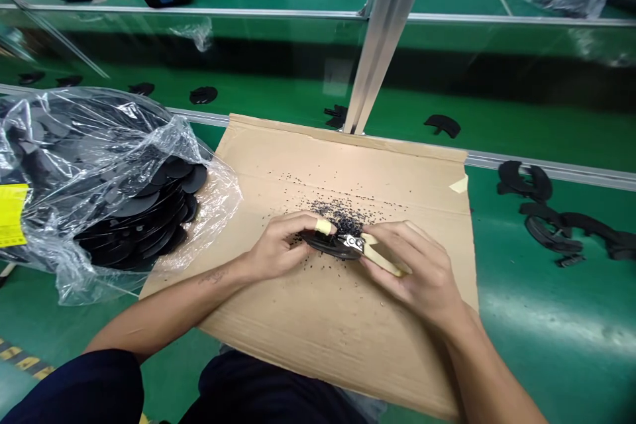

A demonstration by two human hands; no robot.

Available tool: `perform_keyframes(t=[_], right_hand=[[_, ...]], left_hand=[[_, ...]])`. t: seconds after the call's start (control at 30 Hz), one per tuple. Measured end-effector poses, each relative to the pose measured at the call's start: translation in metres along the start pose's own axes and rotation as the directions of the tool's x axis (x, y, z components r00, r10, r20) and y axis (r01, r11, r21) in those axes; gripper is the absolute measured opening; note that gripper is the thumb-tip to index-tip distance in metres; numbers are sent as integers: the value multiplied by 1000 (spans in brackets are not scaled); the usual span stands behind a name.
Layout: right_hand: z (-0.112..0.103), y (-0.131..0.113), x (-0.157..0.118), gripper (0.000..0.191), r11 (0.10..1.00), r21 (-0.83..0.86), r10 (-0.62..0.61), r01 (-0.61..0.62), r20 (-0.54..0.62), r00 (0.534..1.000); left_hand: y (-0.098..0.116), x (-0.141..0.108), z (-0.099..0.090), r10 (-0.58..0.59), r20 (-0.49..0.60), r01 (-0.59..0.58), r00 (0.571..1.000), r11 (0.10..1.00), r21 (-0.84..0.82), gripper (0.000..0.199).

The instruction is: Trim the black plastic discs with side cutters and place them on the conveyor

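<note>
My left hand (278,246) grips the edge of a black flat disc (330,246), and a beige tape wrap (323,226) covers one of its fingers. My right hand (415,271) holds small cutters (380,255) with beige handles, their steel head (354,243) against the disc's rim. Both hands are over a flattened cardboard sheet (322,331). Black crumbs (338,215) lie scattered on it, thickest just above the hands. A clear plastic bag (213,192) of stacked black discs (149,212) touches the sheet's left side.
The green workbench (561,318) holds a heap of black curved pieces (556,225) to the right. An aluminium rail (546,169) runs behind the sheet, with an upright post (382,33) beyond it. Further black pieces lie on a lower green surface behind.
</note>
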State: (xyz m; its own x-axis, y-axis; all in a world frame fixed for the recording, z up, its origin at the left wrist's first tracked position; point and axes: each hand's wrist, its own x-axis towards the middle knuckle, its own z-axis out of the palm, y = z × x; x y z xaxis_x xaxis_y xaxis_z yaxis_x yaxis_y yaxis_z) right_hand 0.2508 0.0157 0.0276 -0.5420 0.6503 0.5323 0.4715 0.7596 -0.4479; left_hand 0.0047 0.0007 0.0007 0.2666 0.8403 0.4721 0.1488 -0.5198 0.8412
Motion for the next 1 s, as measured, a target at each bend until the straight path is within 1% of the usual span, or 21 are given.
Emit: perform_keyframes(t=[0.17, 0.43, 0.5, 0.57, 0.7, 0.77, 0.83, 0.93, 1.0], right_hand=[[1, -2, -1, 33, 997, -71, -28, 31, 43, 999], [-2, -5, -1, 23, 970, -231, -54, 69, 71, 996], [-3, -8, -1, 19, 967, -245, -58, 76, 79, 995], [-4, -10, -2, 16, 973, -219, -57, 75, 90, 994], [-3, -10, -2, 14, 990, -139, -10, 17, 47, 999], [-2, -7, -2, 14, 986, -167, 21, -20, 8, 1000], [-2, -3, -2, 16, 970, -244, 27, -26, -2, 1000], [0, -1, -1, 18, 938, -345, -2, 17, 43, 999], [2, -1, -1, 20, 940, -341, -3, 26, 69, 998]], left_hand=[[-1, 0, 1, 27, -2, -26, 1000, 1000, 11, 31], [-1, 0, 2, 66, 5, -66, 998, 997, 30, 35], [-1, -1, 3, 75, 2, -76, 997, 997, 18, 34], [-1, -1, 4, 80, -2, -80, 997, 997, 2, 32], [2, 0, 3, 53, -22, -53, 998, 998, 23, 29], [3, 1, 3, 64, -29, -63, 998, 997, 32, 28], [4, 1, 2, 66, -1, -66, 998, 997, 44, 28], [5, 0, 3, 5, 66, -9, 998, 998, 66, 28], [5, -1, 3, -85, 77, 82, 993, 996, 38, 24]])
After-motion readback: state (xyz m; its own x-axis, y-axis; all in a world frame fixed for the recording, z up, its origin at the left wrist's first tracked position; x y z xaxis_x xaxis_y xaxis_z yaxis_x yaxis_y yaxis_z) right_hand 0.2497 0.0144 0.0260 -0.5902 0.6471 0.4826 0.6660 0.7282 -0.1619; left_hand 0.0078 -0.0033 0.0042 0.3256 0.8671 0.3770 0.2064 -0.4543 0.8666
